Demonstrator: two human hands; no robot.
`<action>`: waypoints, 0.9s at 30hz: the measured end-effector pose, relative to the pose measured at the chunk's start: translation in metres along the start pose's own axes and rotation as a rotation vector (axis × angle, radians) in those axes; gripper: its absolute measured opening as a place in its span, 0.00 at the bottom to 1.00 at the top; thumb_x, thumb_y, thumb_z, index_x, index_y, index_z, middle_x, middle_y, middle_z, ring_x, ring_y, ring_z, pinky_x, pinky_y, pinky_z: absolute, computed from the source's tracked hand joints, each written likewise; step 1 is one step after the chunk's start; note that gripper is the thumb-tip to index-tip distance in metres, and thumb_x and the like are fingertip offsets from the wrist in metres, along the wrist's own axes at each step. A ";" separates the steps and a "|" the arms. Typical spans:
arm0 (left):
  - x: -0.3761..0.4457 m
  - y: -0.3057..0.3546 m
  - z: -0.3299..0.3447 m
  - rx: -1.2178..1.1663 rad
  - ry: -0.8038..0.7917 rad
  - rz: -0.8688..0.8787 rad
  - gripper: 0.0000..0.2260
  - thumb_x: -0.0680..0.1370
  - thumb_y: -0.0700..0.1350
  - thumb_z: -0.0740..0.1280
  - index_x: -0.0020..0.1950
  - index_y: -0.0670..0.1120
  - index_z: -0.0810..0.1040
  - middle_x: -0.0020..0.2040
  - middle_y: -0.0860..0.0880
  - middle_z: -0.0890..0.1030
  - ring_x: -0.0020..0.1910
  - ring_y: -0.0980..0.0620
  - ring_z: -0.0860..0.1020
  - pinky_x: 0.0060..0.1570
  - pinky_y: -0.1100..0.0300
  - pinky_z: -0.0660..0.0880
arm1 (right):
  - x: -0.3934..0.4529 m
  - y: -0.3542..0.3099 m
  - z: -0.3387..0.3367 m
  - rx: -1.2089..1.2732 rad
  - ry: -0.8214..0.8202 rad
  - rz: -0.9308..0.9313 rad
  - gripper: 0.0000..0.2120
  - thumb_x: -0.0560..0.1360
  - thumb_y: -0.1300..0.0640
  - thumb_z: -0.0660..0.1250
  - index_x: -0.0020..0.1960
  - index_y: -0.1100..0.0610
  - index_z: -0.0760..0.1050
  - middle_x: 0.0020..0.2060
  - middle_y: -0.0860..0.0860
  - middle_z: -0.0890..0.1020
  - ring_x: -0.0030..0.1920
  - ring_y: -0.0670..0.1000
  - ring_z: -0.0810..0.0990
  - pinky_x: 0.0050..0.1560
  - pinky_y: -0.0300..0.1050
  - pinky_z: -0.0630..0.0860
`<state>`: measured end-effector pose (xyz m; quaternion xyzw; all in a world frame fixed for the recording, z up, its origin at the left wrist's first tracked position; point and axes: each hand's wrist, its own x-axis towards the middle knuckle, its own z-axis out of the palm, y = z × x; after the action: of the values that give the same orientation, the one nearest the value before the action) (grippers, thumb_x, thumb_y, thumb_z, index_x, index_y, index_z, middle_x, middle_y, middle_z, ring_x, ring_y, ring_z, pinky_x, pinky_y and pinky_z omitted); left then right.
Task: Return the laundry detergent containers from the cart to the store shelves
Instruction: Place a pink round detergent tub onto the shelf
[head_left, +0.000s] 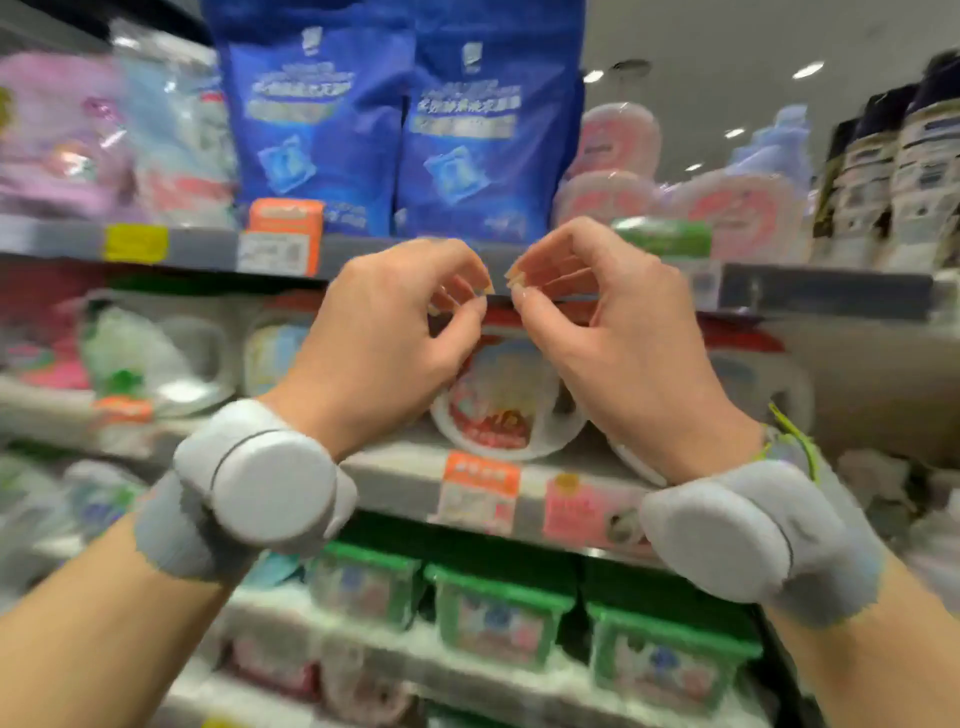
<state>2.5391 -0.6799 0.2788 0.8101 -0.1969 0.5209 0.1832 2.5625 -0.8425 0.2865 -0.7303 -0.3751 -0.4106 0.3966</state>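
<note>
A white detergent container (500, 402) with a red label stands on the middle shelf (395, 470), straight ahead. My left hand (395, 332) and my right hand (613, 332) are raised in front of its top, fingertips almost meeting. The fingers of both hands are curled toward the thumbs, and nothing shows between them. The hands hide the container's upper part, so I cannot tell whether they touch it. Both wrists wear grey bands with round white discs. The cart is out of view.
Two large blue pouches (400, 130) stand on the top shelf above the hands, with pink bottles (737, 208) to their right. White jugs (156, 353) fill the middle shelf on the left. Green-lidded boxes (501, 613) line the lower shelf. The picture is blurred by motion.
</note>
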 end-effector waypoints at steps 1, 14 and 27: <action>-0.022 0.001 -0.015 0.036 -0.021 -0.039 0.07 0.74 0.45 0.65 0.48 0.44 0.81 0.42 0.49 0.82 0.41 0.51 0.81 0.46 0.50 0.77 | -0.015 -0.009 0.011 0.037 -0.035 0.000 0.04 0.73 0.62 0.67 0.47 0.59 0.78 0.42 0.51 0.83 0.43 0.48 0.81 0.50 0.47 0.76; -0.242 -0.029 -0.226 0.433 -0.136 -0.577 0.07 0.72 0.45 0.64 0.47 0.46 0.80 0.41 0.50 0.82 0.41 0.50 0.80 0.47 0.50 0.77 | -0.136 -0.183 0.174 0.462 -0.481 0.098 0.04 0.73 0.61 0.69 0.48 0.57 0.77 0.43 0.49 0.83 0.45 0.48 0.81 0.51 0.50 0.77; -0.401 -0.160 -0.511 0.747 -0.113 -0.971 0.09 0.72 0.47 0.64 0.47 0.46 0.81 0.43 0.50 0.82 0.43 0.52 0.80 0.49 0.51 0.77 | -0.183 -0.423 0.442 0.799 -0.777 0.139 0.06 0.73 0.62 0.69 0.46 0.53 0.77 0.42 0.46 0.83 0.43 0.47 0.82 0.52 0.50 0.79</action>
<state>2.0734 -0.2351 0.0960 0.8432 0.3810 0.3677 0.0929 2.2565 -0.3200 0.0831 -0.6441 -0.5709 0.0899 0.5012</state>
